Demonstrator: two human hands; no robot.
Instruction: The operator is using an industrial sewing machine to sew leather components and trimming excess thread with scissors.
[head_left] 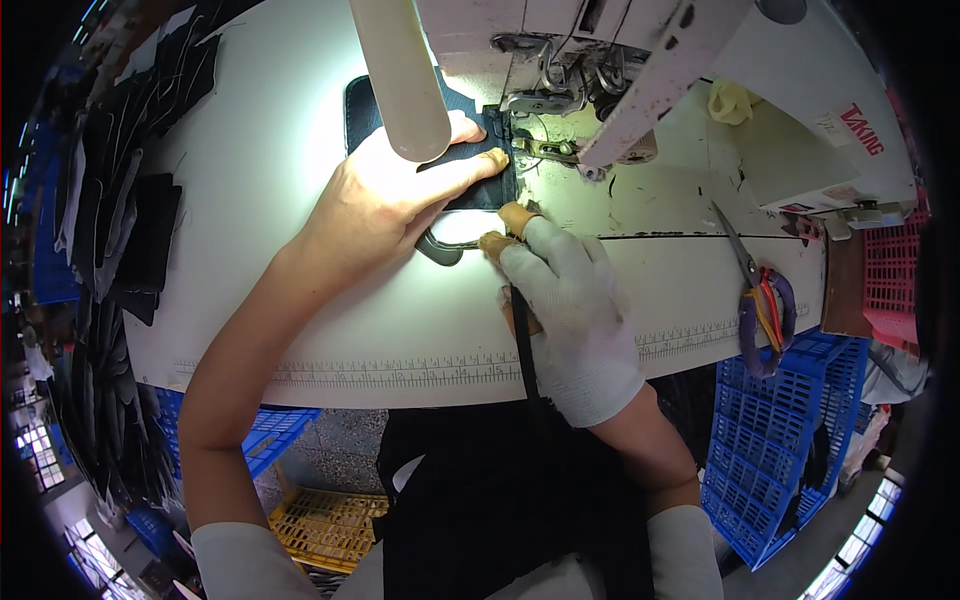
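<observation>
- Bare left hand (395, 190) comes in from the near left, its elbow bent outward, palm down, fingers spread and laid on a dark fabric panel (478, 192)
- That panel lies on the desk (680, 285) at centre, its right edge just beside the metal presser foot (545, 150) of a pale sewing machine (640, 22)
- Right hand (570, 300), in a white glove with tan fingertip covers, reaches from the near right, knuckles up, its fingertips gathered at the panel's near edge; whether they pinch anything I cannot tell
- A narrow black strip (524, 345) runs from under the right hand over the desk's near edge
- White desk, brightly lit at the far side, with a ruler scale along its near edge; scissors (748, 262) with wrapped handles lie at the right
- Around it: dark fabric pieces (110, 200) heaped at the left, a yellow crate (330, 525) below the near edge, a blue crate (775, 440) and a pink basket (892, 275) at the right
</observation>
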